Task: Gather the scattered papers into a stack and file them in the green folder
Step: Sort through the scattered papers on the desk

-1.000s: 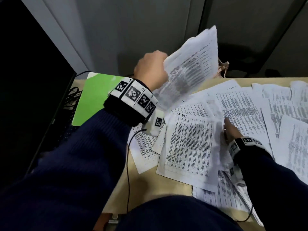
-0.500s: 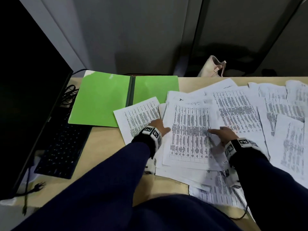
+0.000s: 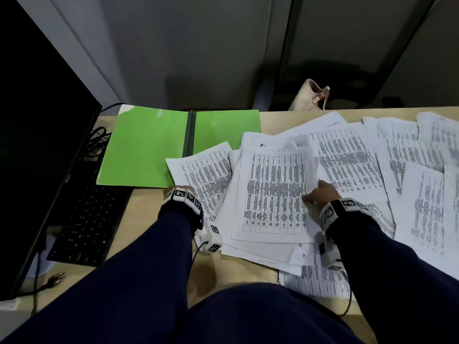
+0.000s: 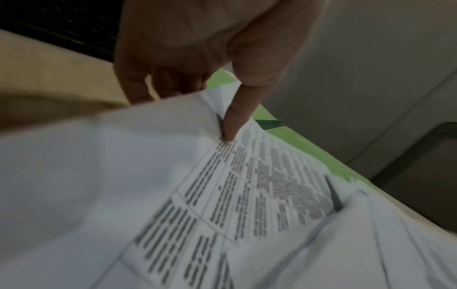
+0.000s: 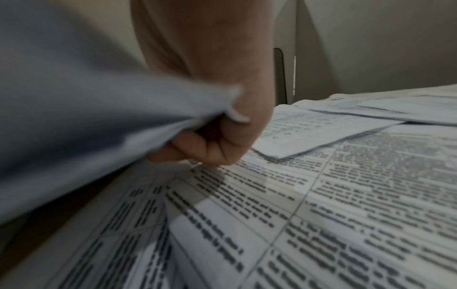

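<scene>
1. A second ago the left hand (image 3: 185,192) held a sheaf aloft; that sheaf now lies on the pile (image 3: 272,192) on the bench (image 3: 146,219).
2. Left grip: thumb and fingers pinch a printed sheet (image 4: 247,176) at the pile's left edge.
3. Right hand (image 3: 320,194) pinches a lifted sheet edge (image 5: 99,109).
4. The green folder (image 3: 149,147) lies open, just left of the pile; many papers (image 3: 409,170) remain scattered, so filing looks some way off.

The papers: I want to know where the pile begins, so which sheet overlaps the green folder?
The sheet at the pile's left edge, by the left hand; its top corner lies on the green folder. The other sheets lie right of it.
</scene>
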Action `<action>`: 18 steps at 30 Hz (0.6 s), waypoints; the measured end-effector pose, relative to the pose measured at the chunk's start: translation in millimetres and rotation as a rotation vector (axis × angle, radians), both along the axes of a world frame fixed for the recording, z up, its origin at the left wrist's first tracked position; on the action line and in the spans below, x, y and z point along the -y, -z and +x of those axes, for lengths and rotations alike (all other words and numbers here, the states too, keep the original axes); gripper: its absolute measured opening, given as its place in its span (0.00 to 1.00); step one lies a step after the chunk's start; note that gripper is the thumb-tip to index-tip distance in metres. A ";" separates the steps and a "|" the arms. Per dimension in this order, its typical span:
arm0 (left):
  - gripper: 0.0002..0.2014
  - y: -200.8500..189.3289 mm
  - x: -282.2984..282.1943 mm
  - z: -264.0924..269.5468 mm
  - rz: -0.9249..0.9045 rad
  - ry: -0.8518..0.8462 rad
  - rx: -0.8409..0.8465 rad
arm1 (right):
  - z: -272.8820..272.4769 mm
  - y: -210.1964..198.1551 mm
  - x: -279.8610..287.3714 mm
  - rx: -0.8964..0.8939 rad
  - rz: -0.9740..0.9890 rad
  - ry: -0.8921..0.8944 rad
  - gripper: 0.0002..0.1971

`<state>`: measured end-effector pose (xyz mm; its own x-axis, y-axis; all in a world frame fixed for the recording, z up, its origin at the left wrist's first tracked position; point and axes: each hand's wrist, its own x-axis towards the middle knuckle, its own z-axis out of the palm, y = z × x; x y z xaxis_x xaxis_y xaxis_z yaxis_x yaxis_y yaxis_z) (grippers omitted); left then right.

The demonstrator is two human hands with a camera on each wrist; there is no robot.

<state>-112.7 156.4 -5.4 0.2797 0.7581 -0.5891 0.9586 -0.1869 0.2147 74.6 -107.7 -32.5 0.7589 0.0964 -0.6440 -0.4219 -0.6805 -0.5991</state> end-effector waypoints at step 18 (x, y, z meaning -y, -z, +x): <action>0.14 -113.2 110.0 147.5 0.524 0.440 0.213 | 92.9 -38.2 190.1 0.179 0.143 0.240 0.12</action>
<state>34.8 46.4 107.8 0.6934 0.7164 -0.0766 0.7175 -0.6768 0.1651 167.5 -297.8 5.8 0.8710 -0.0189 -0.4910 -0.4390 -0.4786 -0.7604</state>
